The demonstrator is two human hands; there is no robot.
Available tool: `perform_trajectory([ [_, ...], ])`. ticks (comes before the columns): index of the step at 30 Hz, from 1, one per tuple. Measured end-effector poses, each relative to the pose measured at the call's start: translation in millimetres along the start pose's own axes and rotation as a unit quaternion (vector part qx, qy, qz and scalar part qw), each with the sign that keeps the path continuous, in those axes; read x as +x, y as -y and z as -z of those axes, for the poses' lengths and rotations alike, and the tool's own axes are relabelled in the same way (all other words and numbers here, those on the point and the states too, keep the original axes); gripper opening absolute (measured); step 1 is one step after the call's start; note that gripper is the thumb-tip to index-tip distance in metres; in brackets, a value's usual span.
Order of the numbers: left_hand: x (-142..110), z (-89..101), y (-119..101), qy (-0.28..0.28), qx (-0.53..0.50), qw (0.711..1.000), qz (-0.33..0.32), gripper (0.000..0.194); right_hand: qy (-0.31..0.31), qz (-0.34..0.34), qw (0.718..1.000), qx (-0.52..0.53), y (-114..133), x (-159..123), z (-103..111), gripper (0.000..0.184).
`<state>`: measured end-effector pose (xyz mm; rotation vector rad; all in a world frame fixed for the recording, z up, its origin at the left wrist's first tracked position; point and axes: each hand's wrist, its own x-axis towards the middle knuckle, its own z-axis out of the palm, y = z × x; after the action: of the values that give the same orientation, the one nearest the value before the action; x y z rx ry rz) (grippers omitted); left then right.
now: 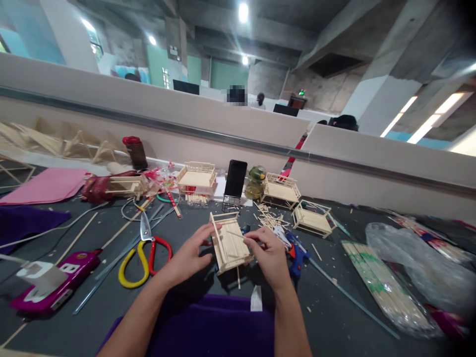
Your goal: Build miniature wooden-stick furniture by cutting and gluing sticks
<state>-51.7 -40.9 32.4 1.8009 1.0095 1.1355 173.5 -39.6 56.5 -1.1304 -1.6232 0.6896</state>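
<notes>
Purple cloth: nearest you, spread between your forearms, with a white tag at its far edge.
Left hand: beside the model's left side, your fingers parted and the thumb well away from the others; the index fingertip is at the rail.
Right hand: your fingers are pinched on a thin stick, which you hold over the model's slatted top.
Wooden model: between your two hands, tilted, with rails along its ends; one stick pokes out below its near edge.
Scissors: left of your left hand on the tabletop, one handle yellow, one red, blades pointing away from you.
Blue glue gun: just beyond your right hand, on its outer side.
Loose sticks: scattered beyond your right hand, near the glue gun.
Black phone: upright on a wire stand, past the model.
Finished-looking models: one left of the phone, two more to its right.
Wrapped stick bundle: far to your right, beside clear plastic.
Magenta power strip: far to your left, with a white plug in it.
</notes>
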Motion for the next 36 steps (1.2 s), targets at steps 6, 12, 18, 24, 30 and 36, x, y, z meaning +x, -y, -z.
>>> perform_trajectory([
  [6,-1,-9.0,19,0.044,0.294,0.949,-0.104,0.063,-0.054,-0.03,0.998,0.008,-12,1,12,0.021],
  [12,7,-23.5,21,0.012,0.39,0.903,-0.177,0.042,-0.073,-0.103,0.983,-0.134,-29,0,23,0.025],
  [18,30,-23.6,-7,-0.163,0.311,0.932,-0.093,0.02,0.097,-0.197,0.926,-0.308,-29,-7,24,0.012],
  [24,57,-26.7,-47,-0.301,-0.038,0.949,0.081,0.02,0.211,-0.189,0.881,-0.38,-28,-13,13,0.005],
  [30,43,-34.8,-49,-0.202,-0.342,0.894,0.206,0.048,0.015,-0.141,0.948,-0.286,-24,-7,22,0.029],
  [36,26,-32.8,-50,-0.107,-0.337,0.91,0.219,0.049,-0.144,-0.103,0.984,-0.009,-25,1,14,0.039],
])
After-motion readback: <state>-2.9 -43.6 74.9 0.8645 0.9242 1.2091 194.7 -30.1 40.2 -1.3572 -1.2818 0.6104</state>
